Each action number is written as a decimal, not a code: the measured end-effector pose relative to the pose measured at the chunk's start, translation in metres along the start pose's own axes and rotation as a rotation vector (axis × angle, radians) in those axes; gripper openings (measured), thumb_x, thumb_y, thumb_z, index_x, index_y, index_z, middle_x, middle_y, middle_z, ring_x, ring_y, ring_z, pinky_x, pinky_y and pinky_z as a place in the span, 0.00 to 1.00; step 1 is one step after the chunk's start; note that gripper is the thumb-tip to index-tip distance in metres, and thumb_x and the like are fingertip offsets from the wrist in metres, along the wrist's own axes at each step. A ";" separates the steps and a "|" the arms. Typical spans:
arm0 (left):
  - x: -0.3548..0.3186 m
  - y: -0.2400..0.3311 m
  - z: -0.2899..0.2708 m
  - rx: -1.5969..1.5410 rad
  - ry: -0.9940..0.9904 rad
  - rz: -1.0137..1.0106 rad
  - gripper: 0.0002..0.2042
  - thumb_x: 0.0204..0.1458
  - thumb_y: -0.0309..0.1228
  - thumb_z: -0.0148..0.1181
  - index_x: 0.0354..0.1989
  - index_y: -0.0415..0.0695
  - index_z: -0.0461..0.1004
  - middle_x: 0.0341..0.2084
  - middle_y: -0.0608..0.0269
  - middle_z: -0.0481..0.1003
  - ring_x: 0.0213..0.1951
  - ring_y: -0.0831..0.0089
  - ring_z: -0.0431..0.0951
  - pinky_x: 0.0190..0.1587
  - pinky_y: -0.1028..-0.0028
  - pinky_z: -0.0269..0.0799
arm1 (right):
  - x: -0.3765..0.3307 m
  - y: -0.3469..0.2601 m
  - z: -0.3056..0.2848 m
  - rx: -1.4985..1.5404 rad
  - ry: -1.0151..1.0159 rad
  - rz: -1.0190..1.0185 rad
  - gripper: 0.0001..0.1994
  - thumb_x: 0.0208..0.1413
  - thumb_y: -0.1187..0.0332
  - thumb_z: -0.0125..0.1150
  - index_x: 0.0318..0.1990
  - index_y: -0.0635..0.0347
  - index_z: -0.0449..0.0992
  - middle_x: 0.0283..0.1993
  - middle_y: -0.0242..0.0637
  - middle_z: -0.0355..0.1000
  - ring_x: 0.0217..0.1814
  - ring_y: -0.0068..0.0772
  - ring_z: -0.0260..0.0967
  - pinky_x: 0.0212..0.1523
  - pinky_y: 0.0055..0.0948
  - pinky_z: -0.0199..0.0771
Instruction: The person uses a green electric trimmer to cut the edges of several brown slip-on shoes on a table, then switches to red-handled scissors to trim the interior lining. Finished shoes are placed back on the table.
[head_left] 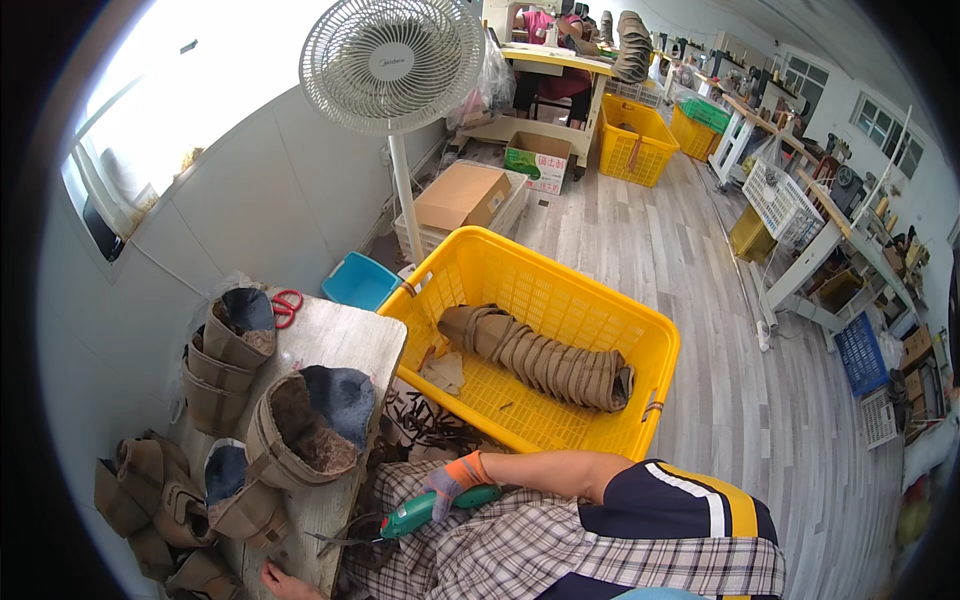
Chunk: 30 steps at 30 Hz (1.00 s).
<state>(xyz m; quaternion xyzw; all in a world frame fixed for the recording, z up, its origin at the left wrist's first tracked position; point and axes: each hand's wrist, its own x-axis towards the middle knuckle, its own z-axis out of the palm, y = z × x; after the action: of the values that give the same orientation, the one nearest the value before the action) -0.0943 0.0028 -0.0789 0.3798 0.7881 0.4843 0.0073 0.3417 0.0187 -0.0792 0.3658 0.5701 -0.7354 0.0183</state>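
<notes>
The yellow basket [540, 280] stands beyond and above the right fingers of the gloved hand, apart from them. The work table [340, 325] extends to the left of the right fingers; its near lower edge lies just beside the left fingers. The standing fan [392, 62] is well beyond the right fingers, past the basket.

A row of nested brown uppers [545, 355] lies on its side in the basket, beyond the right fingers and apart from them. A pile of brown uppers [155, 490] sits to the left of and above the left fingers. A short stack of brown uppers [218, 385] stands upright at the table's far end from the left fingers. The large lined upper [275, 440], showing brown and blue-grey lining, stands between that stack and the right fingers. The smaller lined upper [252, 510] stands just above the left fingers.

The green tool [400, 517] is in the right hand [445, 487]; its slender metal end points left, toward the table edge. The right fingers are curled closed around its body. The red-handled scissors [287, 308] lie on the table, well beyond both sets of fingers. The bare left hand [288, 582] is cut by the lower border; finger opening and any hold cannot be determined.
</notes>
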 end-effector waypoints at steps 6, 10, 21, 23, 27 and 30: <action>0.000 0.003 -0.002 -0.030 -0.017 -0.032 0.12 0.60 0.30 0.46 0.45 0.36 0.72 0.41 0.54 0.74 0.44 0.62 0.73 0.49 0.68 0.68 | -0.004 -0.006 0.002 -0.044 0.026 -0.021 0.36 0.41 0.55 0.72 0.57 0.63 0.66 0.44 0.39 0.73 0.41 0.35 0.71 0.39 0.33 0.74; -0.002 0.009 0.001 -0.007 -0.005 0.130 0.12 0.57 0.30 0.48 0.41 0.33 0.73 0.37 0.49 0.74 0.39 0.58 0.73 0.45 0.66 0.68 | 0.001 0.005 -0.001 -0.079 0.014 -0.068 0.35 0.41 0.52 0.71 0.55 0.63 0.68 0.43 0.41 0.73 0.41 0.37 0.71 0.39 0.34 0.73; -0.022 0.065 -0.026 0.014 -0.002 0.187 0.12 0.51 0.27 0.51 0.36 0.28 0.73 0.32 0.38 0.74 0.34 0.48 0.72 0.40 0.62 0.68 | 0.003 0.003 0.000 0.006 -0.014 -0.022 0.35 0.44 0.59 0.71 0.59 0.63 0.64 0.45 0.39 0.74 0.42 0.31 0.72 0.41 0.30 0.75; -0.019 0.057 -0.024 0.028 0.004 0.207 0.12 0.52 0.28 0.51 0.37 0.28 0.73 0.32 0.38 0.74 0.34 0.48 0.72 0.40 0.62 0.67 | 0.007 0.009 0.000 0.014 0.012 -0.054 0.33 0.43 0.57 0.72 0.55 0.63 0.67 0.42 0.39 0.74 0.41 0.32 0.72 0.39 0.31 0.74; -0.024 0.066 -0.024 0.080 0.023 0.225 0.13 0.53 0.29 0.51 0.37 0.29 0.73 0.32 0.39 0.74 0.34 0.48 0.72 0.40 0.61 0.67 | 0.007 0.012 0.001 -0.023 0.065 -0.088 0.27 0.40 0.53 0.72 0.45 0.63 0.74 0.36 0.37 0.74 0.38 0.33 0.72 0.36 0.33 0.73; -0.019 0.051 -0.025 0.089 0.006 0.206 0.13 0.53 0.29 0.51 0.37 0.29 0.74 0.32 0.39 0.74 0.34 0.47 0.72 0.39 0.61 0.67 | 0.001 0.002 0.002 -0.072 0.064 -0.079 0.27 0.41 0.53 0.72 0.45 0.62 0.75 0.36 0.37 0.74 0.38 0.33 0.72 0.37 0.33 0.72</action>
<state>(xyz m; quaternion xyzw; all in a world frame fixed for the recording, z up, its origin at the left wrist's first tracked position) -0.0599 -0.0155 -0.0328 0.4574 0.7656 0.4482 -0.0617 0.3415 0.0167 -0.0813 0.3654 0.6106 -0.7025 -0.0157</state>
